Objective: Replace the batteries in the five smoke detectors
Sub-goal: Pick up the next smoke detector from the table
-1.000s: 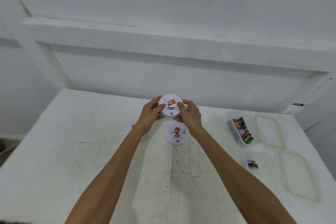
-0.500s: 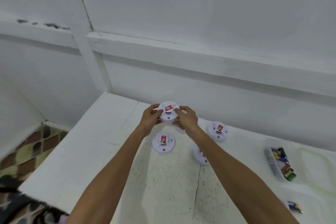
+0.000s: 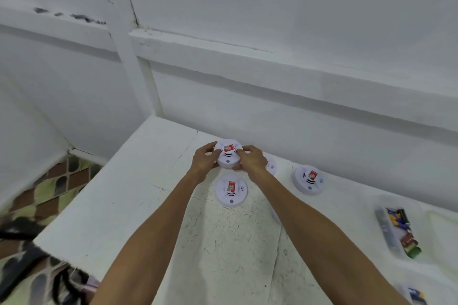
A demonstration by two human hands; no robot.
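Both hands hold one round white smoke detector [image 3: 228, 156] with a red label, raised above the far left part of the white table [image 3: 138, 195]. My left hand [image 3: 203, 159] grips its left rim and my right hand [image 3: 251, 160] grips its right rim. A second detector [image 3: 231, 190] lies on the table just below it. A third detector [image 3: 308, 179] lies to the right. Another detector [image 3: 271, 165] peeks out behind my right hand, and my right forearm mostly hides one more [image 3: 276, 215].
A clear tub of loose batteries [image 3: 399, 231] sits at the table's right side, with another small tub [image 3: 416, 296] at the lower right edge. A white wall with a ledge runs behind the table. Patterned floor tiles [image 3: 57, 181] lie left of the table's edge.
The view has swung left, so the table's left edge, the floor and more detectors show. Both hands still hold the same detector, now nearer the table's far left.
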